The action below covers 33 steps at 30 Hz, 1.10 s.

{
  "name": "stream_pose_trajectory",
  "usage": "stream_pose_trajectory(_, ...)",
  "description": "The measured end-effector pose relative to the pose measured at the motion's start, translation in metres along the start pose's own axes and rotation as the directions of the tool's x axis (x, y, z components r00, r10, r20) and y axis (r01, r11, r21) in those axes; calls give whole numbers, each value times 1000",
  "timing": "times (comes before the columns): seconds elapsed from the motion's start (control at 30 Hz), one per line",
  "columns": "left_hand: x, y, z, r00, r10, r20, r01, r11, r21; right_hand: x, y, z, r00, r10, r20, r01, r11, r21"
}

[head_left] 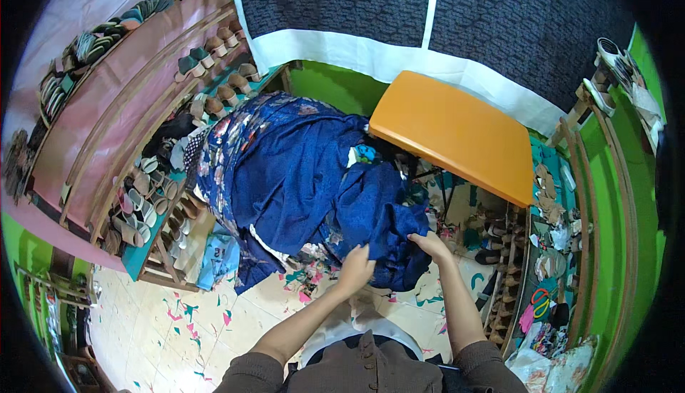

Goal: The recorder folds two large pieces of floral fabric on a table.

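Note:
A large piece of dark blue fabric (292, 179) lies bunched in a heap in front of me, with a flowered part along its left side. My left hand (357, 268) is closed on the fabric's near edge, its fingers curled in. Farther right, my right hand (429, 245) pinches another fold, thumb on top. Between the two hands the cloth hangs in loose creases toward the floor. Whatever lies under the heap is mostly hidden; a small light-blue patterned piece (364, 154) shows at its far right side.
An orange table (453, 136) stands behind on the right. Wooden racks with many shoes (146, 200) run along the left, and a shelf with shoe parts and scissors (540, 304) along the right. Coloured scraps (191, 311) litter the tiled floor. A dark curtain (499, 36) hangs at the back.

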State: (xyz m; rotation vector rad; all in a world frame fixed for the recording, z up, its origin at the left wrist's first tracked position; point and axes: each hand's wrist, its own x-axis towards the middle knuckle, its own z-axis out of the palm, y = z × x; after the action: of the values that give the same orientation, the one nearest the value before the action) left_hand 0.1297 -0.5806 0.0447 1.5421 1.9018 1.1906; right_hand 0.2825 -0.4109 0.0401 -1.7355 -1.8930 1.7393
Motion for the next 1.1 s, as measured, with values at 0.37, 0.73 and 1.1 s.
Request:
stream_pose_trajectory(0.37, -18, 4, -38, 999, 32, 28, -35, 996, 88, 12, -42, 47, 785, -603, -142, 402, 671, -623)
stream_pose_trajectory(0.73, -28, -142, -87, 828, -425, -366, 502, 853, 142, 50, -87, 112, 840, -438, 319, 527, 797, -294)
stream_pose_trajectory(1.1, 37, -178, -154, 887, -298, -353, 457, 677, 577, 129, -118, 183, 898, -372, 234, 428, 861, -275)
